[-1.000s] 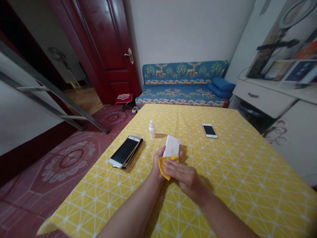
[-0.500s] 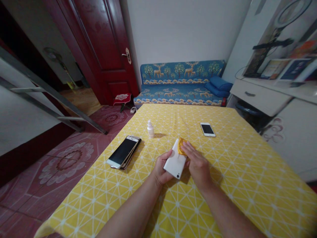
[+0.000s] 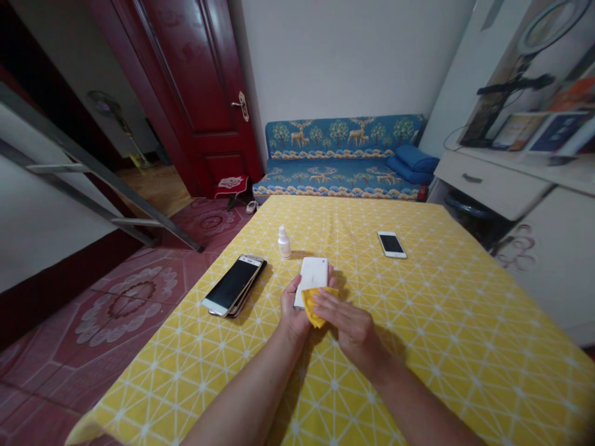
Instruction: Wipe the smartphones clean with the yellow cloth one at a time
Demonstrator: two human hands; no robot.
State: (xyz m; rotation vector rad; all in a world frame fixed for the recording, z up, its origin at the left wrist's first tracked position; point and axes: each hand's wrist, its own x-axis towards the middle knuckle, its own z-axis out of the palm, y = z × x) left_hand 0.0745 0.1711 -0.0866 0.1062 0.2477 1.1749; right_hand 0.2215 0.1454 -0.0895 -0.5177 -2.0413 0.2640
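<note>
A white smartphone (image 3: 312, 272) rests in my left hand (image 3: 294, 314), back side up, with the fingers wrapped round its edges. Its camera lens is at the far right corner. My right hand (image 3: 352, 325) presses a yellow cloth (image 3: 315, 305) against the phone's near end, fingers closed on the cloth. Ahead of my left hand stands a small white spray bottle (image 3: 284, 243). To the left lies a stack of several smartphones (image 3: 232, 286), the top one white-framed with a dark screen. A smaller white phone (image 3: 392, 244) lies face up at the right.
A yellow patterned cloth covers the table (image 3: 446, 347). Beyond its far edge is a blue sofa (image 3: 334, 167) with deer prints. A white desk (image 3: 493, 179) stands at the right, a metal ladder (image 3: 139, 210) and a red stool (image 3: 231, 184) at the left.
The phone has been turned round in my left hand, its camera end now pointing away from me. My right hand has moved left and nearer with the cloth, onto the phone's near end.
</note>
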